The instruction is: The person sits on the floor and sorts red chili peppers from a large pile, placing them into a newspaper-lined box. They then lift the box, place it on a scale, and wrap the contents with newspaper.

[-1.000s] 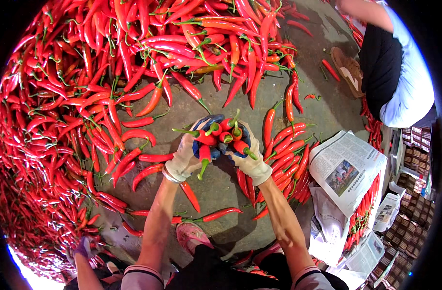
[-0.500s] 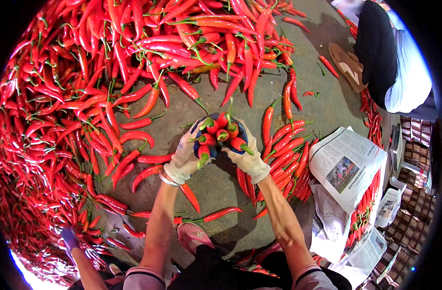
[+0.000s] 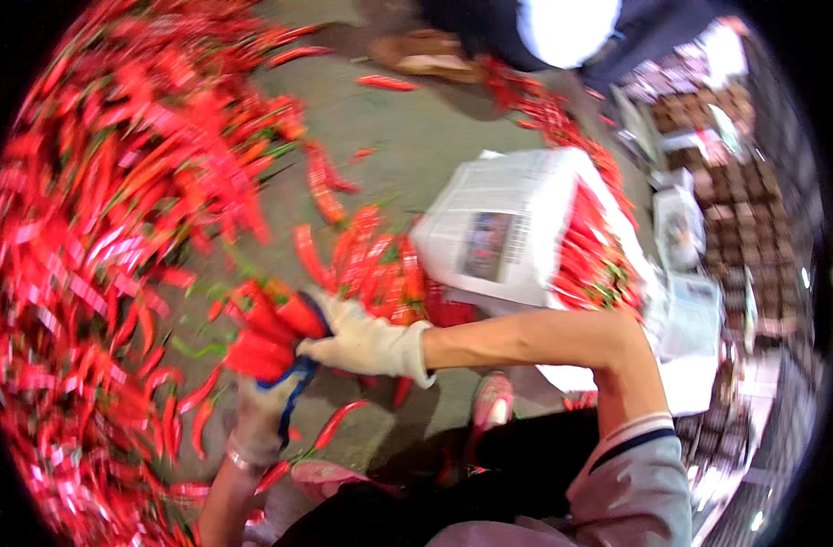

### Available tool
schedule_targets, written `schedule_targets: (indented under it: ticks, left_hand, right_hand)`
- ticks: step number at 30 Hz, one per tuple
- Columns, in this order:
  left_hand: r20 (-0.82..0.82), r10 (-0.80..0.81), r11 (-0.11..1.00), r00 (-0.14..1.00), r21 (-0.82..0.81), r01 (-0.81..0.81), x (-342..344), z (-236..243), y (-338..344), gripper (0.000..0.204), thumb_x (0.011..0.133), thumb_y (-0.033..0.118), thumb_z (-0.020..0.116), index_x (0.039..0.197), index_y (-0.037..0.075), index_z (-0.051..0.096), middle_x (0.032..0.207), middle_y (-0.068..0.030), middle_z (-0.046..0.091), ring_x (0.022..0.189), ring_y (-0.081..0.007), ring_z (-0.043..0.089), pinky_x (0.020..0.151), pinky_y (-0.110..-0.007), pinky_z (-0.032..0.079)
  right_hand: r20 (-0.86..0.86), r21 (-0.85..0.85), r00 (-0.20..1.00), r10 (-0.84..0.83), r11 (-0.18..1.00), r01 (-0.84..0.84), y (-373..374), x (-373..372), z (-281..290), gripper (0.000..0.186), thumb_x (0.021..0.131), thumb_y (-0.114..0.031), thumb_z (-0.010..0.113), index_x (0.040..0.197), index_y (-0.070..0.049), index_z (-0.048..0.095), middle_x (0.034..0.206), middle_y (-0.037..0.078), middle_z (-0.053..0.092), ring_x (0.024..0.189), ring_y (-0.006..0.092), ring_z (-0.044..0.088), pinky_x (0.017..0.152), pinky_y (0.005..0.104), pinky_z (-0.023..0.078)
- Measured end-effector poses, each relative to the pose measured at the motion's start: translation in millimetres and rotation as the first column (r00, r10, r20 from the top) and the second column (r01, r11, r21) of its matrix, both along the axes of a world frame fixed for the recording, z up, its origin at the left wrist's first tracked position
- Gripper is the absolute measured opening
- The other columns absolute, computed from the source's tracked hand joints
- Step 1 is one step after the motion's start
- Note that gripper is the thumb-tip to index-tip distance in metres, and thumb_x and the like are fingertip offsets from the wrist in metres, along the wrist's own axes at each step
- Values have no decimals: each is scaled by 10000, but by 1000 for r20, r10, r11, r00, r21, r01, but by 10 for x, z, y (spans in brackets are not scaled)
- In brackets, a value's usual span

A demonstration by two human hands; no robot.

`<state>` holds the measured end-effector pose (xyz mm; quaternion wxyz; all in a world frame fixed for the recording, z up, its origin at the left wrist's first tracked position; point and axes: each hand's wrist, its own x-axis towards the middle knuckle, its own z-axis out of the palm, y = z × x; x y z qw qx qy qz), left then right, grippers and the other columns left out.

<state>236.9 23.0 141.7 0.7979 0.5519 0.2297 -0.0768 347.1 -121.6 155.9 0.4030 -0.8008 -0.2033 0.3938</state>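
Both my hands wear whitish gloves with dark blue palms and close around one bunch of red chili peppers. My left hand grips the bunch from below, its fingers blurred. From the right, my right hand wraps the other side, thumb lying across the peppers. Green stems stick out toward the left. Just beyond my right hand, more chili peppers lie side by side on the grey floor. To the right, white newspaper partly covers a pack of red chili peppers.
A large heap of chili peppers fills the left side. At the top, another person's brown shoe and dark trousers show. Brown patterned stacks stand at the far right. My pink shoes are on the floor below.
The view has swung rightward, bringing the newspaper-covered pack nearer the middle. My hands still hold the bunch, which has tipped from stems facing up to stems pointing left.
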Motion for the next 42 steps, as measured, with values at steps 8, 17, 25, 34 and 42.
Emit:
schedule_targets:
  ticks: [8, 17, 25, 34, 42]
  left_hand:
    - [-89, -416, 909, 905, -20, 416, 429, 820, -1002, 437, 767, -8, 704, 1183, 11, 570, 1071, -59, 642, 953, -168, 628, 825, -322, 512]
    - [-276, -634, 692, 722, 214, 690, 755, 1134, -3266, 412, 767, 141, 746, 1128, 14, 594, 1002, -50, 668, 875, -169, 631, 789, -317, 510]
    - [-430, -804, 594, 409, -575, 562, 303, 484, -5336, 238, 904, 393, 612, 858, 159, 603, 536, 44, 521, 386, -63, 431, 373, -192, 398]
    - [-123, -840, 267, 529, -942, 205, 96, 450, -5689, 352, 992, 296, 468, 1296, 121, 491, 1234, -157, 582, 1118, -280, 594, 988, -443, 470]
    - [188, -931, 182, 313, -503, 845, 334, 779, -5317, 423, 861, 194, 658, 1230, 34, 529, 1052, -153, 643, 919, -277, 659, 811, -367, 540]
  right_hand:
    - [-61, 87, 949, -309, 946, 314, -1438, -143, 849, 734, 787, -328, 689, 1367, -12, 368, 1235, 265, 549, 1164, 367, 533, 1000, 411, 407]
    - [55, 39, 780, -623, 782, 622, -3731, -381, 1173, 768, 736, -367, 742, 1338, -6, 431, 1223, 220, 563, 1128, 324, 553, 981, 391, 420]
    - [26, -468, 973, -230, 857, 215, -5662, -200, 1394, 777, 730, -403, 695, 1352, -15, 436, 1272, 233, 540, 1178, 338, 530, 1015, 384, 410]
    - [79, -726, 996, -30, 683, 78, -5897, -256, 1238, 623, 780, -306, 646, 1331, -79, 462, 1227, 185, 550, 1141, 367, 532, 1012, 449, 391]
    - [354, -606, 930, -101, 733, 310, -5922, -587, 1233, 528, 833, -287, 618, 1305, -103, 469, 1195, 167, 564, 1094, 356, 551, 972, 439, 413]
